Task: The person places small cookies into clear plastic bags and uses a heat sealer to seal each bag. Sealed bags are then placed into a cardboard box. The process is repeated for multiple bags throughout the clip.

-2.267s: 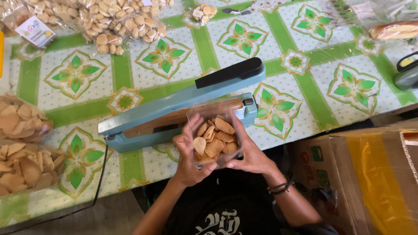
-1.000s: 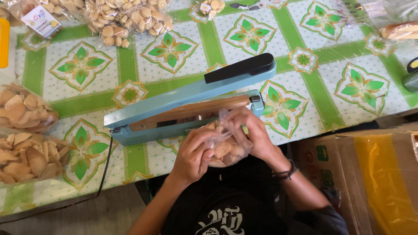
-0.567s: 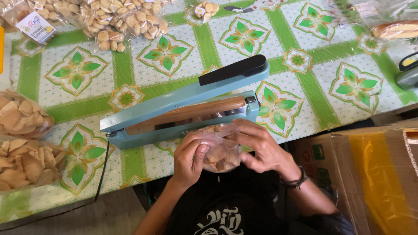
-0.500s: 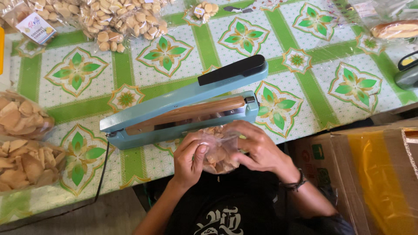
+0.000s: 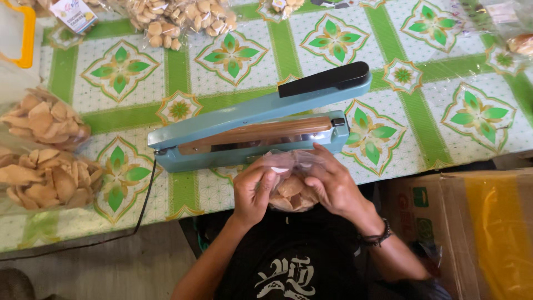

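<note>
Green-and-white floral cloth covers the worktop [image 5: 422, 116]; blue impulse sealer [image 5: 250, 130] lies near the front edge, arm raised, handle to the right. Both hands hold a clear bag of crackers [image 5: 288, 186] just in front of the sealer. Left hand [image 5: 254, 189] and right hand [image 5: 333, 183] pinch the bag's mouth. Bag mouth points far, toward the sealing bar; its long axis runs near to far. Best kept flat, taut and crumb-free across the mouth. More filled cracker bags [image 5: 47, 161] sit at left.
</note>
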